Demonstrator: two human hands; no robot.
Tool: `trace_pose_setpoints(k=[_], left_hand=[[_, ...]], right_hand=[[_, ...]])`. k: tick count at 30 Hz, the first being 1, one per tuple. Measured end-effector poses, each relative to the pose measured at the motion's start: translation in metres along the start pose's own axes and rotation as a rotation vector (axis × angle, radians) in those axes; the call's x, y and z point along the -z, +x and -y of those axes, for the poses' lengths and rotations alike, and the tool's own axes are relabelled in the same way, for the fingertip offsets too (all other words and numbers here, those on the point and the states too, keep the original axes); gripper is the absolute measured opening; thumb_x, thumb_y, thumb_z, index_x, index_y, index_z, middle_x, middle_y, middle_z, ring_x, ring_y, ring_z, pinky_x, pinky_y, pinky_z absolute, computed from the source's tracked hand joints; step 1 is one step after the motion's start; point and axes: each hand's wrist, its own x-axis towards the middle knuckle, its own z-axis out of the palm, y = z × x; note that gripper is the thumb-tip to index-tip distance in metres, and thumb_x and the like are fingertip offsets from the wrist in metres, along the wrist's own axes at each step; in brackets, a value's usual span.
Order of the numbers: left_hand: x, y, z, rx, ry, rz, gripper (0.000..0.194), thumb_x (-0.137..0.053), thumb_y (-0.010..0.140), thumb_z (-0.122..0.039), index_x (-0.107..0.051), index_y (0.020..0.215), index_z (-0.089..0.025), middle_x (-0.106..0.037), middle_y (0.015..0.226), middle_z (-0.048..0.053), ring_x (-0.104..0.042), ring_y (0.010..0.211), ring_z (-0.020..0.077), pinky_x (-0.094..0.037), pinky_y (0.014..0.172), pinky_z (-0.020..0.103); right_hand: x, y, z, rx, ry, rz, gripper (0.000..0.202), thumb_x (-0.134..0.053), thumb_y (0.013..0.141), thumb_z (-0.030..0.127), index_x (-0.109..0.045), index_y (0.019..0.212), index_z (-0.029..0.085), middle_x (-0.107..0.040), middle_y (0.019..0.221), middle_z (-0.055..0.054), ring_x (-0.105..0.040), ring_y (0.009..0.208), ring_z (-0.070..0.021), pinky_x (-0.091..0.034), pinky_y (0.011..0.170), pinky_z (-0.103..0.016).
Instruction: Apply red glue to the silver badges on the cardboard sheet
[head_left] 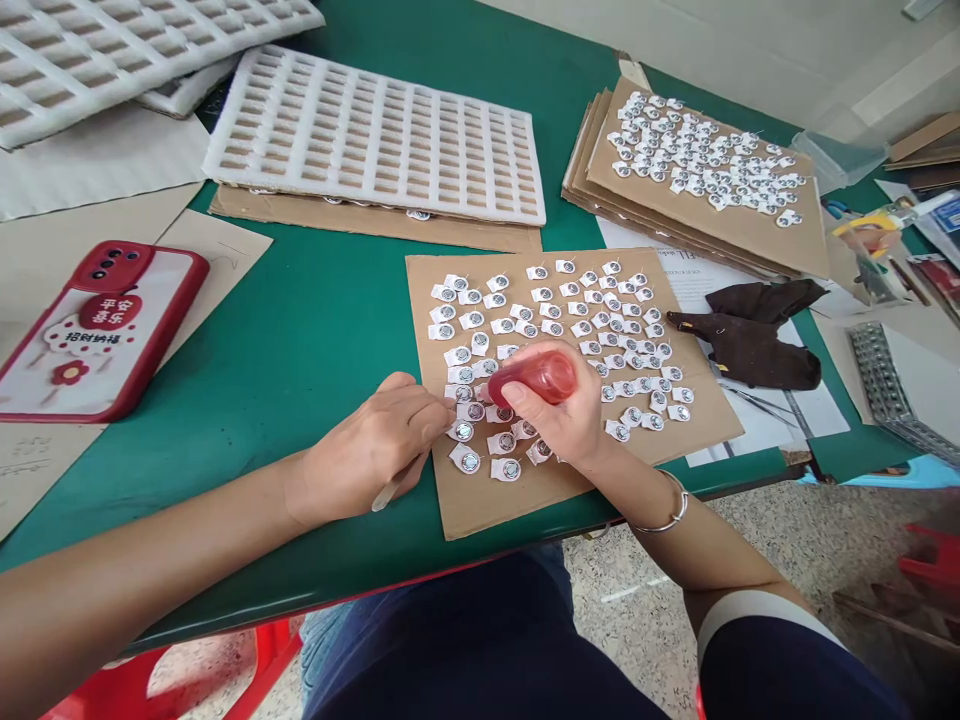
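My right hand (574, 425) is wrapped round a red, rounded, shiny squeeze bottle (553, 376), held over the left half of a cardboard sheet (465, 510). Its lower end is hidden from me. Beside the sheet's left edge, my left hand (386, 440) is closed on a thin tool; only its pale end (386, 494) sticks out below the palm, so its kind is unclear. Small white tabs with round, silvery-black discs, such as this tab (505, 469), lie in rough rows on the cardboard. The left fingertips are next to several of them.
White foam grids (375, 130) lie at the back left, one on cardboard. Stacked cardboard (705, 215) bearing more tabs stands at the back right. A red-cased phone (105, 330) lies left. Dark brown cloth (765, 340) and tweezers (757, 402) lie to the right.
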Motion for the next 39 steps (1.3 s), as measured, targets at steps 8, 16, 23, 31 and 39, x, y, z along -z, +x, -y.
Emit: trace_pose_setpoints(k=[8,16,23,31,39], left_hand=[[0.001,0.0,0.002,-0.023,-0.012,0.006,0.013,-0.045,0.083,-0.007,-0.045,0.091,-0.017,-0.061,0.085,0.007,-0.058,0.075,0.019,-0.042,0.07,0.035],[0.001,-0.001,0.007,-0.003,-0.087,-0.004,0.019,-0.046,0.084,-0.006,-0.048,0.099,-0.016,-0.062,0.094,0.008,-0.06,0.083,0.0185,-0.043,0.076,0.035],[0.007,0.003,0.014,0.051,-0.213,0.001,0.018,-0.05,0.085,-0.008,-0.052,0.099,-0.019,-0.064,0.095,0.003,-0.062,0.085,0.0168,-0.045,0.079,0.032],[0.006,0.002,0.015,0.067,-0.246,-0.007,0.016,-0.05,0.085,-0.009,-0.053,0.097,-0.02,-0.064,0.099,0.003,-0.062,0.087,0.0178,-0.046,0.081,0.033],[0.007,0.003,0.016,0.096,-0.273,-0.01,0.018,-0.05,0.084,-0.007,-0.054,0.097,-0.019,-0.065,0.094,0.002,-0.062,0.078,0.0156,-0.045,0.081,0.034]], right_hand=[[-0.001,0.002,-0.002,-0.01,0.021,-0.019,0.023,-0.069,0.071,0.029,-0.057,0.09,0.021,-0.065,0.084,0.0,-0.063,0.077,-0.0146,-0.053,0.071,-0.031],[-0.001,0.001,-0.003,-0.055,0.065,-0.014,0.021,-0.068,0.071,0.03,-0.058,0.087,0.022,-0.065,0.082,0.0,-0.063,0.075,-0.014,-0.054,0.068,-0.03],[-0.002,0.004,-0.006,-0.272,0.158,-0.017,0.026,-0.065,0.072,0.041,-0.058,0.086,0.021,-0.065,0.084,-0.002,-0.065,0.077,-0.0165,-0.056,0.07,-0.032],[-0.002,0.004,-0.007,-0.27,0.179,-0.024,0.022,-0.066,0.073,0.039,-0.059,0.086,0.022,-0.065,0.085,-0.002,-0.065,0.08,-0.018,-0.057,0.072,-0.034],[-0.003,0.003,-0.006,-0.258,0.195,-0.013,0.022,-0.066,0.073,0.037,-0.059,0.087,0.022,-0.065,0.086,-0.002,-0.065,0.08,-0.0176,-0.057,0.074,-0.035]])
